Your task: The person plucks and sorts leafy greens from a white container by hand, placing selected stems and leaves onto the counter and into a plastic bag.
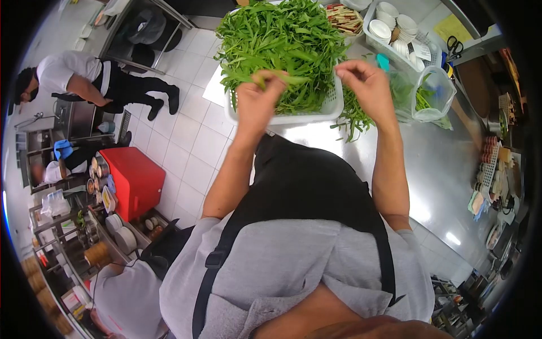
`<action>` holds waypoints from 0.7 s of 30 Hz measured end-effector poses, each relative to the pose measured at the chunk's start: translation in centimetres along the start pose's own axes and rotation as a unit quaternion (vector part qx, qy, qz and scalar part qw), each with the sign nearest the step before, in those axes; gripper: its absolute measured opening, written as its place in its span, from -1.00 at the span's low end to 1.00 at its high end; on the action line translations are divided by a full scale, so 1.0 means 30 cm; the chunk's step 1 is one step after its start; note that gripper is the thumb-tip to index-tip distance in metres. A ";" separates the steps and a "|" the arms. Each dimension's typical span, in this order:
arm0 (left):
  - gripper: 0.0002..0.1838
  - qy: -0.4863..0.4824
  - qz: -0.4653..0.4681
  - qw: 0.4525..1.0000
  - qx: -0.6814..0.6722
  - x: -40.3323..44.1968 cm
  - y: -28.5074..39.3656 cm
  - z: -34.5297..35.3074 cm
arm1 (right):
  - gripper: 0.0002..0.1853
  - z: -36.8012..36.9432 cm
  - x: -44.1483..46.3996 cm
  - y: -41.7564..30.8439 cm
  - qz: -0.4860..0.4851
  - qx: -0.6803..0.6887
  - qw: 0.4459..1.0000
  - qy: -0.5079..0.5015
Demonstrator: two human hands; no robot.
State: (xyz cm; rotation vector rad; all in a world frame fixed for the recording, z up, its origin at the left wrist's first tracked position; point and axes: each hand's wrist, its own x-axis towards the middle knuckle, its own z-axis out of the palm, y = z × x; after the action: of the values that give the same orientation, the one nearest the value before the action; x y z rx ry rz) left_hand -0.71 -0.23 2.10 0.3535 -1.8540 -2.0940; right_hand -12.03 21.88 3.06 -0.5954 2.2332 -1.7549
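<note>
A heap of long-leaved greens [276,39] fills a white plastic basket [310,117] on the steel counter. Over the near left part of the heap, my left hand [258,101] is closed on a leafy green sprig [288,78]; the fingers are slightly blurred. My right hand [367,90] hovers by the basket's right rim with thumb and fingers pinched together. Whatever is between those fingertips, if anything, is too small to make out. Loose greens [353,116] lie on the counter beneath my right hand.
Right of the basket stands a see-through plastic bag [435,96] with green stems. Behind it are a crate [370,34] of small white cups and scissors [453,46]. A red box [132,182] stands at left. Other people work nearby, one standing at a sink [84,79].
</note>
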 end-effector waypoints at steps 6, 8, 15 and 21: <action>-0.82 0.023 -0.006 0.969 -0.247 0.068 0.039 -0.184 | -0.85 0.153 -0.046 0.028 -0.026 -0.177 0.964 -0.198; -0.76 0.025 -0.009 0.967 -0.252 0.066 0.030 -0.197 | -0.85 0.243 -0.038 0.058 -0.035 -0.275 0.943 -0.185; -0.74 0.024 -0.023 0.958 -0.285 0.037 0.019 -0.210 | -0.81 0.250 0.010 0.051 -0.015 -0.201 0.970 -0.136; -0.87 0.028 -0.106 0.945 -0.308 -0.005 0.019 -0.180 | -0.82 0.082 0.011 0.029 0.131 0.126 0.977 -0.112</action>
State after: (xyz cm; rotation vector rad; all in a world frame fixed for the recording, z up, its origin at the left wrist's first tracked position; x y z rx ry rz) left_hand 1.58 -5.16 1.97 0.4561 -1.0736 -2.6332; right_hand -11.43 19.77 1.63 -0.4008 1.8100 -1.7048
